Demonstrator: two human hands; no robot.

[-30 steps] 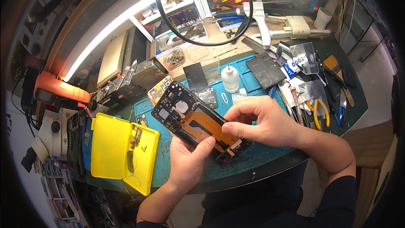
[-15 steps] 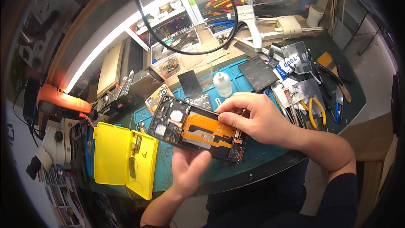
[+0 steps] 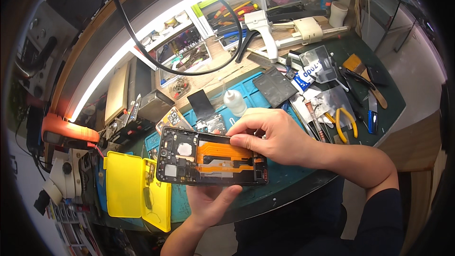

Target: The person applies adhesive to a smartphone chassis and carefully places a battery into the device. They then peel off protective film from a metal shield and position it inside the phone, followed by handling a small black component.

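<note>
An opened smartphone point(image 3: 189, 173), black-framed with its inside facing up, is held over the mat. Wide orange ribbon cables point(image 3: 222, 151) lie across its middle and right part. My left hand point(image 3: 207, 205) grips it from below, with the thumb along the lower edge and the other fingers hidden underneath. At the upper edge, right of the middle, my right hand point(image 3: 275, 135) pinches with thumb and forefinger; whether a small part sits between the fingertips cannot be seen. A circuit board point(image 3: 211, 124) and an orange-framed part point(image 3: 173, 119) lie just beyond the phone.
An open yellow case point(image 3: 124, 185) with small parts lies at the left. A squeeze bottle point(image 3: 234, 103) stands on the teal mat point(image 3: 253, 90). Yellow-handled pliers point(image 3: 348, 125), a brush point(image 3: 355, 65) and several tools crowd the right. A black cable point(image 3: 189, 73) loops overhead.
The phone has turned counterclockwise, so its long edges lie nearly level, and it has shifted slightly left. Both hands moved along with it, keeping their grips. The whole view has shifted a little.
</note>
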